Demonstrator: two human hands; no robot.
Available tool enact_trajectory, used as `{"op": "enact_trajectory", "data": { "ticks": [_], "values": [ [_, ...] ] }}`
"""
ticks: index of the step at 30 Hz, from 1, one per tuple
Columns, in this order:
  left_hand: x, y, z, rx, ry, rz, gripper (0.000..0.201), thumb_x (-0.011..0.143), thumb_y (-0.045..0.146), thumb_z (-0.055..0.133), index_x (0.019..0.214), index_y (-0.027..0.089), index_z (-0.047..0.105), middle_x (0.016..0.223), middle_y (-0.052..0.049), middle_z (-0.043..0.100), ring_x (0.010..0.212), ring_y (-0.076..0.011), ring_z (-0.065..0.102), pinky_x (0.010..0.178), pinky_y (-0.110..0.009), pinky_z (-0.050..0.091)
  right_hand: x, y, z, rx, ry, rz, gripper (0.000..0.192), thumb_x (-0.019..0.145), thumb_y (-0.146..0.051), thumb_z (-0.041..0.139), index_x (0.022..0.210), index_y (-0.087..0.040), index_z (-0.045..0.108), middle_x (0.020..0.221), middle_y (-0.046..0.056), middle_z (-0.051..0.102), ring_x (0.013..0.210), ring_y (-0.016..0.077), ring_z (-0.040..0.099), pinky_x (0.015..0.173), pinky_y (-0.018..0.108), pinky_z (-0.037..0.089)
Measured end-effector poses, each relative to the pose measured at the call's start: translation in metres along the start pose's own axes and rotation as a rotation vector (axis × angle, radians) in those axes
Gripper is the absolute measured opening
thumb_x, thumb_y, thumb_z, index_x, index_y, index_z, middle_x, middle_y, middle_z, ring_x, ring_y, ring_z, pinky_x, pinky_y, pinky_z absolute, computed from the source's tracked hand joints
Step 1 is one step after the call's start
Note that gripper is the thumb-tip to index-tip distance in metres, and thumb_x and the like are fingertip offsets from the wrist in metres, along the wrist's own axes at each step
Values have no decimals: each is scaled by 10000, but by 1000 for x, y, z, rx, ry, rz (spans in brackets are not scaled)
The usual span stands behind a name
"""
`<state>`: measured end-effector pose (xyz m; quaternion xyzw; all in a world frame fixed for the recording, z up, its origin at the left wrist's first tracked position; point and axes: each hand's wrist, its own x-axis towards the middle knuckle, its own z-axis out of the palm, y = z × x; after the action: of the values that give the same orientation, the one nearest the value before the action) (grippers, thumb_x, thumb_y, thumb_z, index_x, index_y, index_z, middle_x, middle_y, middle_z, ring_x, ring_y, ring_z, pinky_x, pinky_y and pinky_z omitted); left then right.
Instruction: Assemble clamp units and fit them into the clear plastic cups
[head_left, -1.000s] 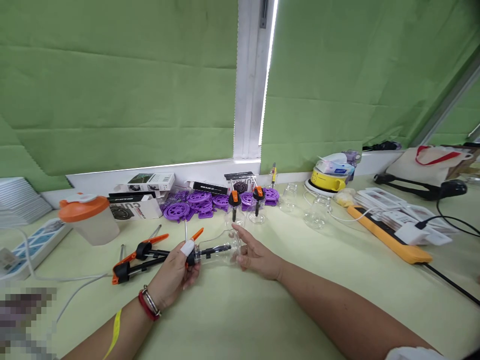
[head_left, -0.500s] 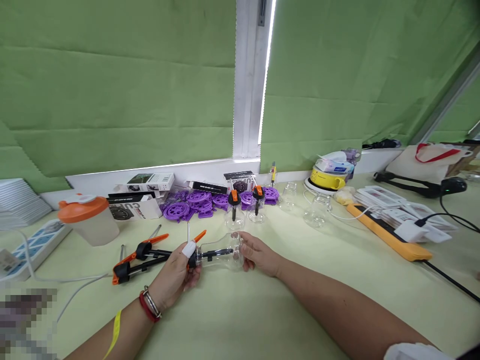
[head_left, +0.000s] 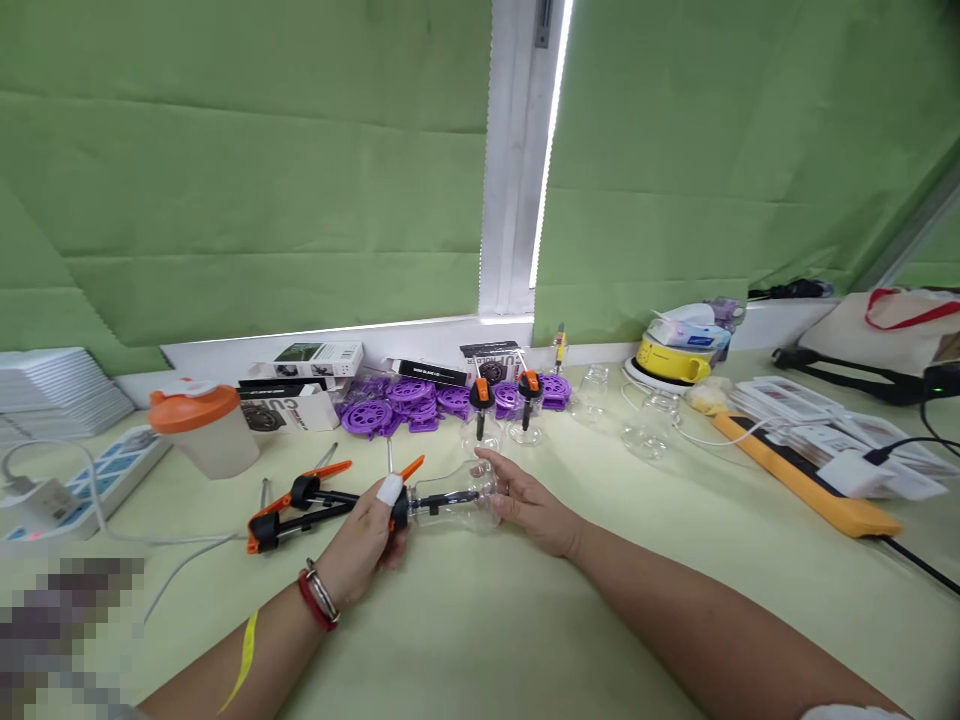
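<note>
Table (head_left: 525, 620): two capped bottles (head_left: 504, 420), upright.

A pale green desk (head_left: 480, 640) carried an orange-lidded shaker cup (head_left: 202, 428) at the left, near a white power strip (head_left: 90, 480) and a stack of white sheets (head_left: 60, 380). Purple plastic wheels (head_left: 420, 402) lay heaped by small boxes (head_left: 300, 385) under the window sill. Two clear jars with orange-and-black stoppers (head_left: 504, 418) stood upright just in front. Farther right sat empty glass jars (head_left: 649, 425), a yellow round tin (head_left: 671, 358), perhaps a food container, and a long orange bar (head_left: 806, 485). Green blinds (head_left: 247, 170) hung behind.
</note>
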<state>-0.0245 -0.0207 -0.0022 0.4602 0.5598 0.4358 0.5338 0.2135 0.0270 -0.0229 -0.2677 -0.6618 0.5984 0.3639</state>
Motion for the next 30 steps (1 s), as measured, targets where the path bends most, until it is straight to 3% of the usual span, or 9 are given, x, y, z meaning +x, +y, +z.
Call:
{"op": "enact_trajectory", "data": {
  "ticks": [5,9,11,13,15,17,21,27,30],
  "values": [
    [-6,2,2,79,4,80,420,825,622,366,769,211,433,479,80,382,385,-82,348,361,-199,247,1,4,0,-49,32,98,633,850,-594,444,1353,-216,383,958,64,587,587,102,548,515,234,408],
    [-8,4,4,120,-21,170,406,825,612,389,769,211,424,498,80,381,405,-81,349,389,-205,271,2,10,-1,-46,43,151,668,871,-630,337,1338,-157,410,683,17,578,509,122,539,465,232,371],
    [-7,5,4,108,-9,192,406,816,612,407,763,210,423,497,82,376,401,-78,341,392,-206,264,2,10,-1,-22,33,136,681,874,-628,332,1372,-165,375,754,49,605,575,135,560,487,239,396],
    [-5,5,4,73,5,177,411,813,614,404,755,208,430,481,85,368,386,-77,328,389,-208,245,0,7,-1,9,12,88,690,863,-608,398,1429,-234,272,1046,113,591,721,152,585,530,247,433],
    [-3,4,3,36,23,152,417,820,611,385,747,205,441,463,83,368,370,-76,316,385,-210,225,-1,3,-1,36,-18,29,747,828,-545,532,1448,-342,167,1357,122,387,880,169,571,581,254,463],
    [-1,3,3,17,48,132,429,825,612,364,735,202,451,449,78,375,361,-76,314,380,-215,208,-2,1,-1,46,-50,2,805,787,-463,634,1434,-405,160,1462,86,221,953,174,546,615,256,473],
    [-2,3,3,42,81,126,448,835,620,330,728,202,449,429,78,365,354,-80,317,385,-221,216,-2,2,-2,28,-66,51,741,794,-439,634,1418,-377,239,1361,93,359,800,127,584,576,238,446],
    [-7,6,3,97,47,229,403,841,595,354,739,211,425,493,75,376,386,-80,339,398,-219,273,1,8,-1,-11,-9,137,649,854,-595,440,1374,-214,367,857,62,622,547,116,570,464,224,356],
    [-8,6,3,96,32,255,394,839,593,358,759,213,425,521,75,381,396,-75,337,402,-215,289,3,9,0,-6,-10,152,683,850,-656,355,1357,-200,397,887,88,639,559,134,574,451,235,358]
  ]
}}
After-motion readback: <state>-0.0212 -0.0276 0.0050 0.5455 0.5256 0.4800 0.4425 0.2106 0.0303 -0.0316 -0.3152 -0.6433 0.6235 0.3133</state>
